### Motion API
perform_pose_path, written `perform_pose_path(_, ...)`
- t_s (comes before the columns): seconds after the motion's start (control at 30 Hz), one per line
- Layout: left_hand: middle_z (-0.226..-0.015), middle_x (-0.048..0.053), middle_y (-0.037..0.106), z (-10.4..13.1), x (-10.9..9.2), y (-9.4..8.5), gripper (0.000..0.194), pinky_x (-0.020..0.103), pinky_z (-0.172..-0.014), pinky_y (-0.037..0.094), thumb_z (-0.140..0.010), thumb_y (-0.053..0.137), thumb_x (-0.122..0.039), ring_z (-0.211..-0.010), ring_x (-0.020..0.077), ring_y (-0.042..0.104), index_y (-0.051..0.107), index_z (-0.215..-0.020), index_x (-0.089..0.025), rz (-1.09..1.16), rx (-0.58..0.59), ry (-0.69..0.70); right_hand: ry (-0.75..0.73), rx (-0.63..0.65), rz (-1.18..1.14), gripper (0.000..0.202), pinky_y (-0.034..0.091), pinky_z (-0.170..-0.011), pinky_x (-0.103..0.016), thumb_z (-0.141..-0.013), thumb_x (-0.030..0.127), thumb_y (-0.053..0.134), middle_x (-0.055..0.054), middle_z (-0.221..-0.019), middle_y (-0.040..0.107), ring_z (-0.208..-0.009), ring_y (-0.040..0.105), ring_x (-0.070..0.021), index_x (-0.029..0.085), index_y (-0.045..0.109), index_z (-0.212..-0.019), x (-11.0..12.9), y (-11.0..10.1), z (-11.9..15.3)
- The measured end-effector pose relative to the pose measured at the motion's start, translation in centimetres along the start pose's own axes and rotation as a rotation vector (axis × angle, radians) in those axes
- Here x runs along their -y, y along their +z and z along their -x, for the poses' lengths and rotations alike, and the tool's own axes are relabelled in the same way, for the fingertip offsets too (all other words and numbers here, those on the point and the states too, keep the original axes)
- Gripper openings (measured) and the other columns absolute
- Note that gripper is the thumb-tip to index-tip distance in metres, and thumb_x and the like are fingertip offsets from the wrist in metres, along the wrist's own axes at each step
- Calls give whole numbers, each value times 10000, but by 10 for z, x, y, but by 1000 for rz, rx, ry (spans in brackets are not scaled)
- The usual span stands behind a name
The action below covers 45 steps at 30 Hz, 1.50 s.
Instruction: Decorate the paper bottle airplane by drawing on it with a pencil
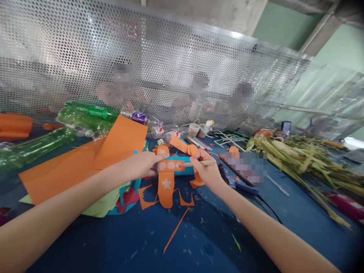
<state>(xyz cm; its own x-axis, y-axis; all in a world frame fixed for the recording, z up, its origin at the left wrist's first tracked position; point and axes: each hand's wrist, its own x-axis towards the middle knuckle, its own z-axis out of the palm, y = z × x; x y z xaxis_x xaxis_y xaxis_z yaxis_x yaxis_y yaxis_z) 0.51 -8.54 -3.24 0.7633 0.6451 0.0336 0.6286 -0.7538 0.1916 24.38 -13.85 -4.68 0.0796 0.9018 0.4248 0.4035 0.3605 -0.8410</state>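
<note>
The person works on a paper craft [170,170] that lies in the middle of the blue surface [199,235]. The craft is a light blue roll with orange paper parts on it: an orange band with white circles across the roll, a long orange piece with a white star that points toward the near side, and an orange strip [183,146] that rises at the far end.

The left hand [145,163] rests on the left side of the craft, and its fingers are closed on the orange part there to keep it steady. The right hand [206,168] is just right of the craft, and its fingers grasp a thin stick [196,163] whose tip touches the band near the circles.

The craft looks well advanced: body, band, circles and star are already in place. The work at the band is not finished, and it is not possible to tell if more parts are to come.

Orange scraps [178,227] lie on the near side of the craft. Large orange sheets [85,163] lie to the left, with green bottles [85,117] behind them at the far left. On the right there is a pile of dry leaves [307,159], and a glue gun [241,185] lies near the right hand. Behind the metal mesh [170,57] at the far side, other persons sit.
</note>
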Motion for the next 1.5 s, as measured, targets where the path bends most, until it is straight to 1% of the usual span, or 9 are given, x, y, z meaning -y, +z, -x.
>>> perform_pose_path(0.17,-1073,88,615,0,-1,-1,758,274,-664,415,-747,617,-229,-887,246,583,280,-1423,-294,1,10,4,-3,7,29,270,299,-430,-232,-774,296,539,79,-431,405,-398,384,-98,231,349,-593,0,1,1)
perform_pose_path(0.43,-1078,71,611,1,-3,-2,742,261,-670,415,-749,612,-234,-902,242,587,294,-1416,-300,3,16,-13,-5,16,14,258,301,-435,-225,-780,291,537,83,-429,408,-401,381,-98,231,357,-606,-1,1,1)
perform_pose_path(0.53,-1114,72,606,0,0,0,732,269,-689,420,-748,606,-229,-927,246,589,302,-1410,-302,12,0,8,-3,29,14,260,301,-435,-228,-776,298,537,81,-424,410,-402,381,-101,232,357,-601,-1,1,1)
perform_pose_path(0.63,-1107,65,616,0,0,0,722,273,-698,422,-746,605,-220,-908,236,594,314,-1402,-307,27,-8,31,-6,18,6,262,302,-435,-229,-776,307,541,79,-429,411,-405,381,-102,232,358,-604,0,1,2)
perform_pose_path(0.73,-1086,68,624,0,-1,-1,723,271,-688,421,-749,608,-221,-881,228,598,315,-1404,-306,29,-5,22,-10,30,2,263,298,-433,-231,-771,300,550,78,-434,410,-404,371,-101,231,357,-606,-2,2,2)
perform_pose_path(1.1,-1108,92,617,0,-2,-1,757,288,-682,417,-752,624,-221,-922,262,592,285,-1426,-282,5,20,-12,-8,45,13,262,299,-439,-231,-784,291,552,79,-438,414,-410,381,-100,229,367,-608,-4,2,2)
perform_pose_path(1.27,-1118,88,617,0,0,0,755,296,-703,417,-759,626,-238,-941,268,588,282,-1429,-285,-6,6,4,-7,51,6,260,302,-441,-232,-782,274,555,80,-432,421,-406,375,-97,227,369,-607,-5,2,3)
perform_pose_path(1.4,-1172,104,595,0,-3,-2,765,308,-742,428,-753,625,-212,-984,275,582,278,-1432,-261,-24,28,-17,-10,42,-8,260,293,-431,-231,-784,288,552,81,-437,410,-401,371,-93,226,369,-611,-5,2,3)
perform_pose_path(1.5,-1185,111,588,0,-6,-4,764,313,-769,435,-753,628,-194,-1002,275,579,281,-1432,-240,-43,34,-27,-8,47,4,263,282,-424,-229,-774,269,553,83,-437,395,-399,360,-89,226,359,-602,-4,2,3)
